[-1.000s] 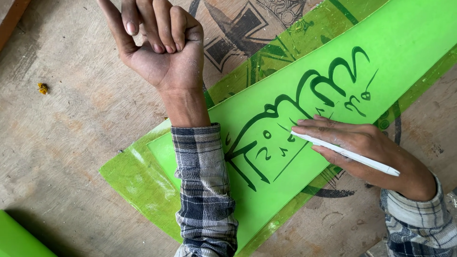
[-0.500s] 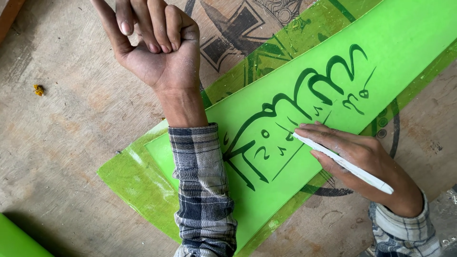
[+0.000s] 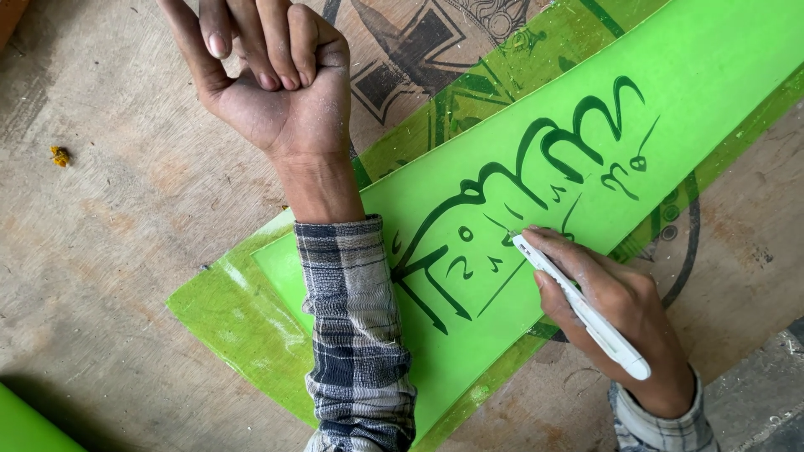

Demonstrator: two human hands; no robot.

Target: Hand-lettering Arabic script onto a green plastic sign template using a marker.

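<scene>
Right hand (image 3: 615, 305) grips a white pen (image 3: 578, 303), tip on the green sheet (image 3: 670, 109); left hand (image 3: 268, 84), loosely curled and empty, rests palm-up on the far-left tabletop (image 3: 126, 234).

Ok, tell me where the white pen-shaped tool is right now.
In the head view, the white pen-shaped tool is at lower right, held in the right hand, its tip on the bright green sheet beside the dark green lettering.

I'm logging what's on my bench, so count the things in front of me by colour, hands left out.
Green: 3, namely the bright green sheet with dark lettering, the translucent green sheet under it, and a green corner piece at lower left.
White: 1, the white pen in the right hand.
Orange: 1, a small orange scrap.
Total: 5
</scene>
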